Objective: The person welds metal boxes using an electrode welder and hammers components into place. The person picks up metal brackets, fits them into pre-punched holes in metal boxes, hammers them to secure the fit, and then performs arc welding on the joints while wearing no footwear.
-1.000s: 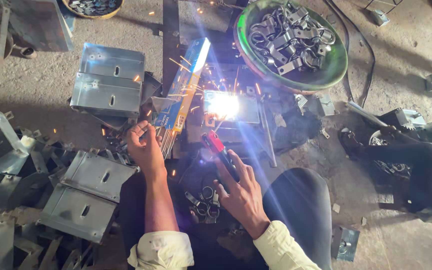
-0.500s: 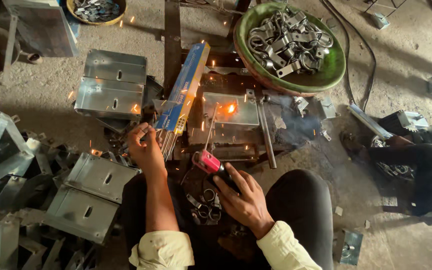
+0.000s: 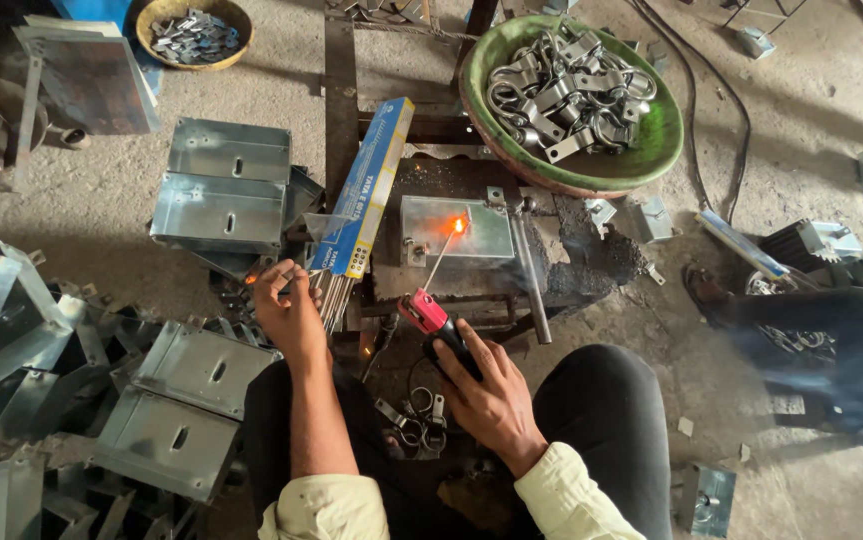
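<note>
Dusty floor (image 3: 101,210) lies around. Right hand (image 3: 491,395) grips the rod holder (image 3: 431,320), glowing tip on the steel box (image 3: 456,228) at 12 o'clock. Left hand (image 3: 286,305) pinches rods (image 3: 336,300) at 10 o'clock; sparks could burn bare fingers.

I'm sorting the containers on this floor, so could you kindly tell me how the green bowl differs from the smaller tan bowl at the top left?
The green bowl is clearly larger than the tan bowl. The green bowl has a green inside; the tan bowl's rim is yellowish brown. The green bowl is heaped with big looped metal clamps, the tan bowl with small flat metal pieces. Both are round, open and hold grey metal parts.
</note>
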